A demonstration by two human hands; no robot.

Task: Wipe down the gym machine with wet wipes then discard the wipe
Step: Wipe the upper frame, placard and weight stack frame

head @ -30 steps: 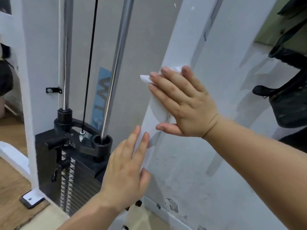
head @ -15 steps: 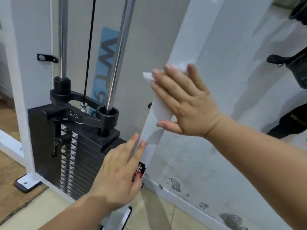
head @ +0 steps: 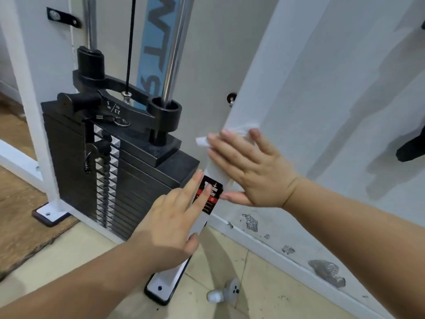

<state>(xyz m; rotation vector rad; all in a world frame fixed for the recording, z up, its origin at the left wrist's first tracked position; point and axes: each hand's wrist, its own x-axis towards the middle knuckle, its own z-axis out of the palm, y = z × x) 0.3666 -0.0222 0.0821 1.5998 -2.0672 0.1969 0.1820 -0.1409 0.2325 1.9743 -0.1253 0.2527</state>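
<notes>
While the wet wipe [head: 203, 142] is lying flat against the machine's white upright [head: 248, 88], the right hand [head: 253, 171] is pressing it there with fingers spread and straight.
Just below, the left hand [head: 170, 224] is resting open on the same upright, fingertips reaching onto a red-and-black label [head: 215, 194]. Black weight stack [head: 76, 176] is sitting just left of the post, chrome guide rod [head: 174, 54] rising from it; scuffed white wall [head: 345, 111] is standing behind to the right.
</notes>
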